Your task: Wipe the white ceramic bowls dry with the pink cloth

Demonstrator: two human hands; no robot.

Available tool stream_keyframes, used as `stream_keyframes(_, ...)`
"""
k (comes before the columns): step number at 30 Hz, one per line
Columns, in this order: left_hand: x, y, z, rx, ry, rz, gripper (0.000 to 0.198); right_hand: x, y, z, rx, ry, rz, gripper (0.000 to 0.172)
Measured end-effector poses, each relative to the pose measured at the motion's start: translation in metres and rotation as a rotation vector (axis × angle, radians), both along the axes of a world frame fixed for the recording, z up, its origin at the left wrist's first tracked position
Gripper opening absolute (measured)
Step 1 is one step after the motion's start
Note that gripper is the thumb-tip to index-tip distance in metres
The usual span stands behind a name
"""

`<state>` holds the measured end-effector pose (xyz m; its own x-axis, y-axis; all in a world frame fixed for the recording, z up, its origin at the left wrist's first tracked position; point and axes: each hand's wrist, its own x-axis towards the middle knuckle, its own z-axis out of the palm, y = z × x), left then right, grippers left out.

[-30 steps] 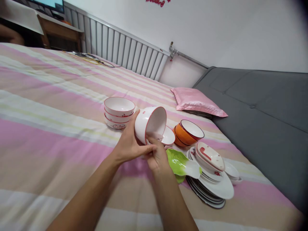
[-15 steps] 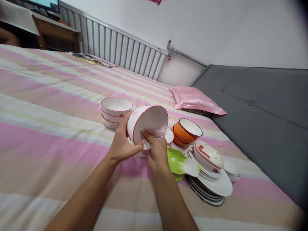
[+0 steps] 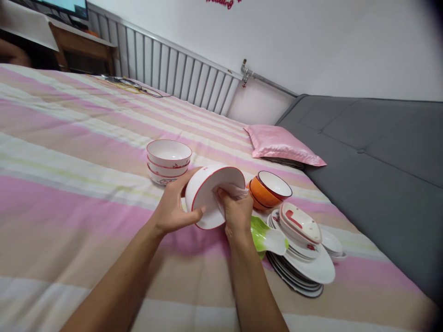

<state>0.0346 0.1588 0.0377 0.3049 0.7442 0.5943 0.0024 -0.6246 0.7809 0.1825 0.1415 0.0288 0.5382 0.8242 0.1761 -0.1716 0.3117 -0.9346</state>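
A white bowl point(image 3: 207, 203) with a red rim is tilted on its side, its opening turned toward my right hand. My left hand point(image 3: 175, 203) grips it by the left wall, thumb over the rim. Pinched in my right hand point(image 3: 237, 210) is a pale tissue point(image 3: 237, 190), pressed against the inside of the bowl. Behind my left hand stands a stack of similar red-rimmed bowls point(image 3: 168, 161). Just right of my right hand lies a green and white leaf-shaped dish point(image 3: 268, 237), partly hidden by that hand.
Orange bowls point(image 3: 265, 191) sit to the right, behind a pile of plates point(image 3: 321, 265) topped by oval dishes point(image 3: 301, 221). Small white bowls point(image 3: 332, 242) are beside the pile. A pink pillow point(image 3: 280, 145) rests near the grey headboard point(image 3: 380, 143). Cables point(image 3: 134, 85) lie on the striped bed point(image 3: 86, 193).
The held bowl has come down slightly and tipped further. My right hand and the tissue have shifted right along its inside, now covering more of the green dish.
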Motion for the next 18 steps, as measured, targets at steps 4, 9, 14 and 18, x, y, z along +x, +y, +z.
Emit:
stream_keyframes(4,-0.004,-0.002,0.005,-0.084,0.014,-0.054,0.069,0.004,-0.003,0.001,0.044,-0.122,0.061,0.028)
stream_keyframes(9,-0.005,-0.001,0.007,-0.220,-0.022,-0.080,0.065,0.006,-0.002,-0.005,-0.056,-0.191,0.105,0.027)
stream_keyframes(14,-0.003,0.003,0.002,-0.314,-0.117,-0.068,0.087,0.000,0.002,-0.005,-0.204,0.145,0.143,0.025)
stream_keyframes(18,0.001,-0.001,0.004,-0.276,-0.085,-0.110,0.096,-0.006,0.006,-0.006,-0.209,0.402,0.149,0.026)
